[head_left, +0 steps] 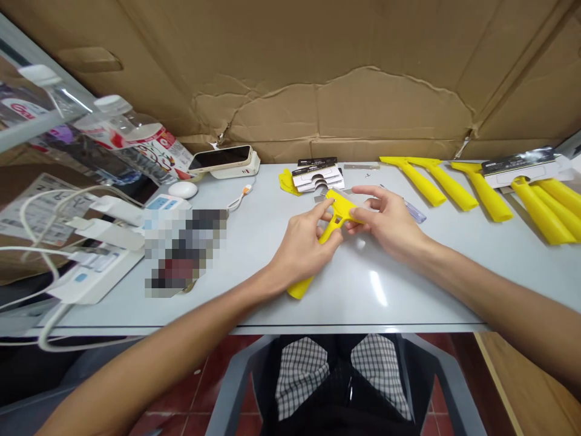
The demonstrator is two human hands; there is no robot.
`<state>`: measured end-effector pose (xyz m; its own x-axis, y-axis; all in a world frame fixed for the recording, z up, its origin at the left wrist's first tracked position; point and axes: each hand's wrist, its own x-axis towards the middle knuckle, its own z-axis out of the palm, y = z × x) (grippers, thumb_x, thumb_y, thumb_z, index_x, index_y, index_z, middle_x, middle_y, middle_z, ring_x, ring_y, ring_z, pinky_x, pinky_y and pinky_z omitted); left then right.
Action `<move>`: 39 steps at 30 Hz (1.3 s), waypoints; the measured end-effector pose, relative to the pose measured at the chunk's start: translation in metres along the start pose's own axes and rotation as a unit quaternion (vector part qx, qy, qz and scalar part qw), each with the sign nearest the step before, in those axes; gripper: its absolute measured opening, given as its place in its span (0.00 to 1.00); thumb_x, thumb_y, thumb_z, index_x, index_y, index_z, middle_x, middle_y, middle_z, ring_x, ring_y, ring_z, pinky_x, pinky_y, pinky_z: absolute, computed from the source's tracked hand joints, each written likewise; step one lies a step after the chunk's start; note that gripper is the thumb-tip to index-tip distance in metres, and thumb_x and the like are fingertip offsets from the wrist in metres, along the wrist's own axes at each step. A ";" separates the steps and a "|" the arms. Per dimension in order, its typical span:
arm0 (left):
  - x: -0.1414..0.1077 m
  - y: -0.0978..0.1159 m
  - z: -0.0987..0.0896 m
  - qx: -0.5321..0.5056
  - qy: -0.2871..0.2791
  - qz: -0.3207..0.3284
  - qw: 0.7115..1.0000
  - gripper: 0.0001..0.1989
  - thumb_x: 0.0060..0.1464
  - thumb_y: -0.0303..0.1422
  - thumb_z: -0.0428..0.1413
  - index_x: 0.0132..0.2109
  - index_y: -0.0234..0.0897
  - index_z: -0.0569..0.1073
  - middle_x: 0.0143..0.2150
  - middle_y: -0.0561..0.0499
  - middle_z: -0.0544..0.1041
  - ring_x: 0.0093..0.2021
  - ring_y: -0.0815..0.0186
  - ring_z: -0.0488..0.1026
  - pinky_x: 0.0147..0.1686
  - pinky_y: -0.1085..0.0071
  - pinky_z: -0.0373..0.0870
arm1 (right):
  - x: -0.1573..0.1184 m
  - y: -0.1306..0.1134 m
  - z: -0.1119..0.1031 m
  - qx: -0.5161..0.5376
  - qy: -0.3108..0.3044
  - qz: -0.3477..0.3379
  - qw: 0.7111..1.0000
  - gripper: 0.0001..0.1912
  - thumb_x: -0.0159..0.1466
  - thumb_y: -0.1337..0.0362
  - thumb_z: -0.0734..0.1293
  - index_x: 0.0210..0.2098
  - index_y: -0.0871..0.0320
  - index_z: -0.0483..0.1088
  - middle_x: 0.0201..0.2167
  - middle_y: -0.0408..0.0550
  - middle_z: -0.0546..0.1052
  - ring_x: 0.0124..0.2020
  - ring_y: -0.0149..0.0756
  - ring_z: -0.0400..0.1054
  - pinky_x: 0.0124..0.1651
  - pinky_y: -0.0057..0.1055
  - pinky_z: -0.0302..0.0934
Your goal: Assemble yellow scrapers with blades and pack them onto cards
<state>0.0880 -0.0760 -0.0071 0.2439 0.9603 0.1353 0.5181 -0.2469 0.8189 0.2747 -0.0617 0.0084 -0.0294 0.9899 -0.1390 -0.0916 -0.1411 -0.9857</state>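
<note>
A yellow plastic scraper is held over the middle of the white table, its handle slanting down toward the front edge. My left hand is wrapped round the upper handle, with the index finger near the head. At the head's right side, my right hand pinches the yellow plastic with thumb and fingers. Just behind the hands lie printed cards, small yellow pieces and a thin metal blade. A clear purplish tool handle sticks out behind my right hand.
More yellow scraper handles lie at the right, some beside packaging. At the left are a power strip with cables, a mouse, a phone and bottles. Cardboard stands behind the table.
</note>
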 end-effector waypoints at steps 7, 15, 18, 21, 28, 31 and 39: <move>0.000 0.000 -0.006 0.090 -0.007 0.050 0.995 0.30 0.64 0.35 0.61 0.70 0.34 0.74 0.41 0.50 0.82 0.30 0.66 0.75 0.36 0.63 0.73 | -0.002 0.002 -0.004 0.005 -0.034 -0.026 0.999 0.24 0.63 0.74 0.73 0.57 0.56 0.73 0.27 0.34 0.72 0.28 0.39 0.83 0.39 0.39 0.81; 0.001 -0.003 -0.010 0.158 -0.035 0.068 0.985 0.25 0.63 0.34 0.60 0.65 0.33 0.77 0.36 0.50 0.80 0.29 0.62 0.74 0.36 0.62 0.70 | -0.002 0.007 -0.006 -0.003 -0.059 -0.025 0.998 0.26 0.59 0.71 0.76 0.56 0.53 0.72 0.27 0.33 0.71 0.29 0.41 0.82 0.38 0.40 0.80; 0.002 -0.004 -0.010 0.160 -0.025 0.059 0.985 0.26 0.65 0.39 0.61 0.66 0.33 0.76 0.39 0.47 0.83 0.30 0.61 0.76 0.38 0.62 0.72 | -0.001 0.007 -0.007 -0.004 -0.059 -0.019 0.998 0.27 0.58 0.72 0.77 0.55 0.52 0.72 0.27 0.33 0.71 0.29 0.40 0.82 0.40 0.40 0.80; 0.002 -0.005 -0.011 0.150 -0.021 0.059 0.987 0.24 0.67 0.39 0.61 0.66 0.35 0.76 0.38 0.48 0.83 0.31 0.60 0.78 0.38 0.63 0.73 | -0.001 0.008 -0.007 -0.008 -0.061 -0.018 0.998 0.27 0.58 0.71 0.78 0.55 0.51 0.72 0.27 0.33 0.71 0.29 0.40 0.82 0.40 0.42 0.80; 0.002 -0.003 -0.012 0.138 -0.015 0.060 0.988 0.27 0.66 0.38 0.62 0.69 0.39 0.73 0.35 0.53 0.80 0.29 0.62 0.75 0.37 0.64 0.70 | 0.001 0.008 -0.007 -0.002 -0.052 -0.013 0.999 0.26 0.57 0.72 0.79 0.52 0.52 0.73 0.26 0.32 0.70 0.27 0.39 0.81 0.37 0.39 0.78; 0.001 -0.003 -0.012 0.150 -0.015 0.073 0.986 0.26 0.65 0.38 0.63 0.67 0.39 0.77 0.33 0.53 0.79 0.29 0.62 0.73 0.37 0.64 0.68 | 0.000 0.007 -0.007 -0.001 -0.052 -0.014 0.999 0.25 0.57 0.73 0.78 0.52 0.52 0.73 0.26 0.32 0.70 0.27 0.39 0.81 0.36 0.38 0.78; 0.003 0.002 -0.016 0.016 -0.055 -0.019 0.998 0.29 0.61 0.36 0.64 0.68 0.35 0.78 0.27 0.55 0.77 0.22 0.66 0.70 0.26 0.67 0.69 | -0.003 0.002 -0.004 -0.014 -0.066 -0.016 0.998 0.20 0.64 0.64 0.80 0.51 0.53 0.72 0.29 0.38 0.76 0.29 0.39 0.81 0.36 0.37 0.80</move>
<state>0.0761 -0.0718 0.0040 0.3102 0.9498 0.0409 0.5539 -0.2155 0.8042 0.2781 -0.0651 0.0066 -0.1588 0.9826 -0.0960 -0.0664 -0.1076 -0.9920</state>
